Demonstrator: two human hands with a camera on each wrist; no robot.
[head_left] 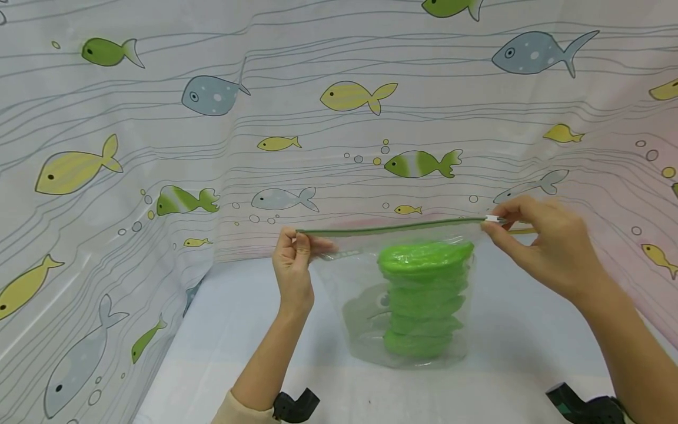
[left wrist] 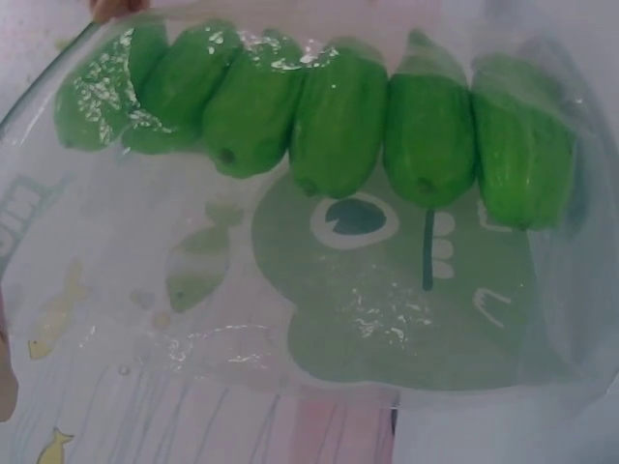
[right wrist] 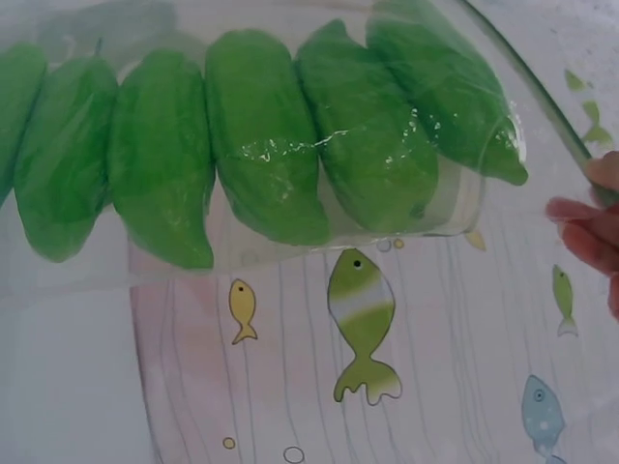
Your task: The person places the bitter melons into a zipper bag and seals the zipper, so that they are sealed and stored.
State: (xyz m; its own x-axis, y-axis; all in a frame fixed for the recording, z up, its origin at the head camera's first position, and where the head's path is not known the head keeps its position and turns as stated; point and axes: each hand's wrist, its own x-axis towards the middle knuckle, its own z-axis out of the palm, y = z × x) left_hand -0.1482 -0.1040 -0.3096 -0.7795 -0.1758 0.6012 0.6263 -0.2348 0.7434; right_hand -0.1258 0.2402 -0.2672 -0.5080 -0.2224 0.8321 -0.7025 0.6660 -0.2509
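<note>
A clear slider zip bag [head_left: 355, 330] hangs between my hands, its green zip strip [head_left: 392, 227] stretched almost level. Inside, several green cucumber-like vegetables [head_left: 426, 294] are stacked in a row towards the right side. The left wrist view shows a green cartoon animal print [left wrist: 329, 329] on the bag. My left hand [head_left: 293, 265] pinches the left end of the zip edge between thumb and fingers. At the strip's right end, my right hand [head_left: 556, 247] pinches the white slider [head_left: 492, 218]. Only some right-hand fingertips [right wrist: 590, 232] show in the right wrist view.
A white table surface [head_left: 238, 353] lies beneath the bag. Behind and to the sides stands a pale sheet [head_left: 296, 53] printed with fish and wavy lines. Black wrist devices [head_left: 296, 405] sit at the bottom of the head view.
</note>
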